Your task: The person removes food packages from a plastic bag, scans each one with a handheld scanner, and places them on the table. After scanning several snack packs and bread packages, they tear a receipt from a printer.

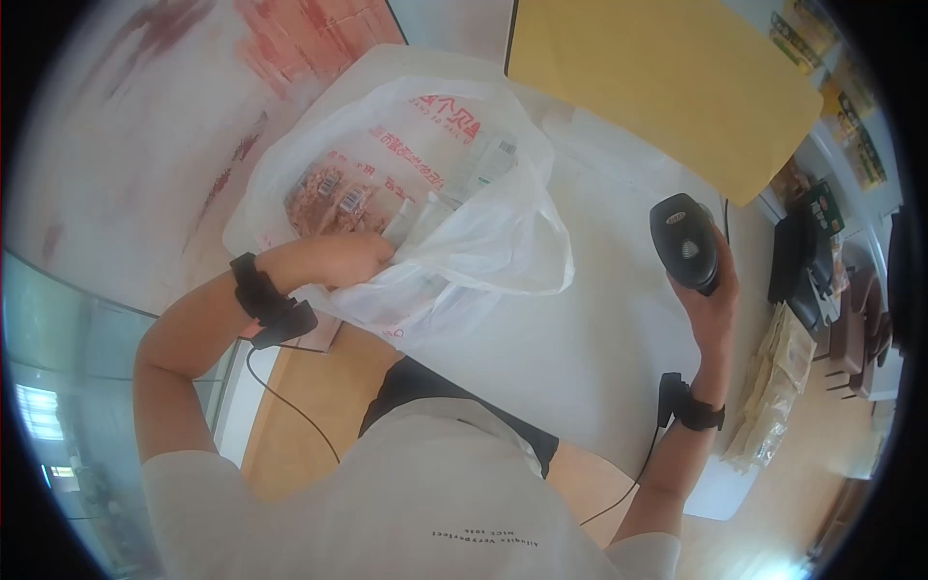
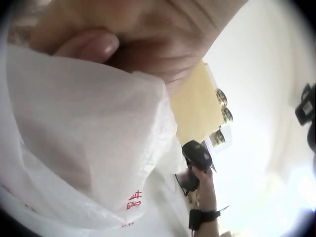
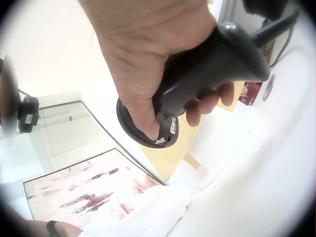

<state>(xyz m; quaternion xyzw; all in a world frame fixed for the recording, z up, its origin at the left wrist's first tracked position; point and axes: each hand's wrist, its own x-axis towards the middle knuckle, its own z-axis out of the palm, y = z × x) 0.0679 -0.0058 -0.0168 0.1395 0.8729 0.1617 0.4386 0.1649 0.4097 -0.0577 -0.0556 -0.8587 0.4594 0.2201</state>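
A white plastic bag (image 1: 483, 242) with red print lies open on the white table (image 1: 599, 329). My left hand (image 1: 353, 259) is at its near rim, with the fingers curled and bag film gathered at them. In the left wrist view the plastic bag (image 2: 84, 133) covers part of that hand (image 2: 148, 39), and the thumb shows above its edge. Inside the bag are reddish packages (image 1: 333, 193) with barcode labels and a clear packet (image 1: 498, 155). To the right, my right hand (image 1: 710, 290) grips a black handheld barcode scanner (image 1: 684, 242) by its handle, the thumb along its neck (image 3: 158, 123).
A yellow panel (image 1: 657, 87) stands at the table's back. Right of the table are shelves with packaged goods (image 1: 851, 116), a black device (image 1: 797, 256) and a pile of beige bags (image 1: 773, 387). A pink-and-white picture (image 1: 193, 97) lies left of the bag. A cable runs from the scanner.
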